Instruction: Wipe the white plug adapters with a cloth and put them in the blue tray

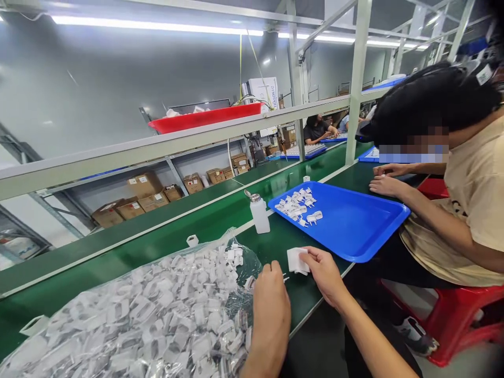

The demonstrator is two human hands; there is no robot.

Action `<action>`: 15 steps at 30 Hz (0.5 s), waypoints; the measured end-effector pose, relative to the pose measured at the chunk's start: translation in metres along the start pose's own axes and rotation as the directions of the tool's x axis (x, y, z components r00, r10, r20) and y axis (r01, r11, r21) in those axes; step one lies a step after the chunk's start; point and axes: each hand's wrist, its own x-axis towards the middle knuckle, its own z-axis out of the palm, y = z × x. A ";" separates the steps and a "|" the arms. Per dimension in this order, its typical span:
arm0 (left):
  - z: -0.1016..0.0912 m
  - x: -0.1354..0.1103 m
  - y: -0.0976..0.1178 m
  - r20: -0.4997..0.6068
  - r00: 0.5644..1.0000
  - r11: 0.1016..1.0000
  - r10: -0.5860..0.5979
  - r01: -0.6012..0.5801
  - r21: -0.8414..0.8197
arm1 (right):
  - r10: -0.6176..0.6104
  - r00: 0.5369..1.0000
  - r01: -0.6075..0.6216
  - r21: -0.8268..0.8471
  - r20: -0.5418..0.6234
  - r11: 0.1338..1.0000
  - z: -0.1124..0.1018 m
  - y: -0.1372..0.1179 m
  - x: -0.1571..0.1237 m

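My right hand point(321, 274) pinches a folded white cloth point(297, 261) above the green bench top point(291, 294). My left hand point(271, 320) sits beside it, its fingers closed around a small plug piece with metal prongs point(284, 278), which is mostly hidden. Close to my left hand lies a clear plastic bag point(157, 310) full of white plug pieces. A blue tray point(354, 226) holds a small heap of white plug pieces point(297, 206), beyond my hands. A white bottle with a metal top point(259, 214) stands to its left.
A co-worker point(441, 173) sits at the right on a red stool point(457, 320), both hands on the bench near the tray. A small white piece point(192, 240) lies beyond the bag. A long metal shelf rail point(157, 147) runs along the bench, with cardboard boxes point(145, 185) beyond it.
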 end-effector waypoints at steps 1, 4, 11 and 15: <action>0.006 0.004 0.004 -0.014 1.000 1.000 0.012 -0.012 -0.012 | -0.006 1.000 0.006 -0.010 0.002 1.000 0.000 0.000 0.000; 0.023 0.011 0.007 -0.032 0.998 0.998 0.049 -0.051 -0.048 | -0.029 0.999 0.028 -0.047 -0.015 0.998 0.000 0.001 0.001; 0.051 0.007 -0.032 -0.047 0.996 0.861 -0.076 0.042 -0.507 | -0.121 0.988 0.100 -0.209 -0.092 0.973 0.000 0.011 0.007; 0.056 0.009 -0.043 -0.125 0.991 0.883 -0.042 -0.022 -0.470 | -0.229 0.973 0.207 -0.396 -0.008 0.894 0.007 0.001 -0.005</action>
